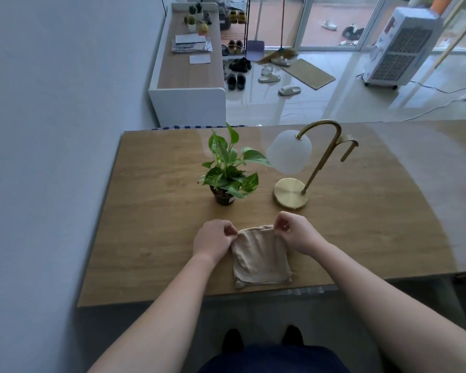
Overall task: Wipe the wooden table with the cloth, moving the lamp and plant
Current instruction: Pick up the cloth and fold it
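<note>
1 folded beige cloth (260, 258) on wooden table (145, 211). Left hand (213, 242) & right hand (296, 232) each pinch a far corner. 1 green potted plant (226, 170), 1 gold lamp w/ white shade (307, 162) behind.

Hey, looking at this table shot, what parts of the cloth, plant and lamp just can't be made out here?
All in the head view:
- Cloth: its far corners are hidden inside the pinching fingers of the left hand and right hand; how many layers it is folded into is unclear.
- Plant: leaves cover most of the pot, so its soil barely shows.
- Lamp: no cord or switch can be made out; the frosted shade hides any bulb.
</note>
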Tool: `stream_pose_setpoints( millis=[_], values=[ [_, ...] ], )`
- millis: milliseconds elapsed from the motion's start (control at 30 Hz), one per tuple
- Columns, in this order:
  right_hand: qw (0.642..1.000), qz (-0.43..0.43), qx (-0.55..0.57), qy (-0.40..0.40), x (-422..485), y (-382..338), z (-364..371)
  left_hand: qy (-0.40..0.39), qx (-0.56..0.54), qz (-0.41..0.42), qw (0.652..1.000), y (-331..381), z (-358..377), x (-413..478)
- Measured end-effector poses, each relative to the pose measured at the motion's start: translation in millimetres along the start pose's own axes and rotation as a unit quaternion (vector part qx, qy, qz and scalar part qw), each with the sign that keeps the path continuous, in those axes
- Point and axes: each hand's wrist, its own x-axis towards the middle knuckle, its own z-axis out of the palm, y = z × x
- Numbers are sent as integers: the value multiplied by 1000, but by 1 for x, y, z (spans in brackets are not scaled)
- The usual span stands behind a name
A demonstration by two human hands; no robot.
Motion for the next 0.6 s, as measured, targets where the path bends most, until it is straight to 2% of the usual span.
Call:
stream_pose_setpoints(
  millis=[200,333,500,600],
  values=[
    [999,8,5,-37,15,6,-2,-9,-78,6,997,-16,-7,-1],
    [996,-7,-3,-88,28,5,0,-24,-84,-19,996,-21,-5,1],
    [993,-42,-61,-90,38,4,2,-40,-95,-24,994,-9,-4,5],
    [993,-56,-50,-96,35,4,-4,-25,-76,-27,996,-2,-3,5]
  ],
)
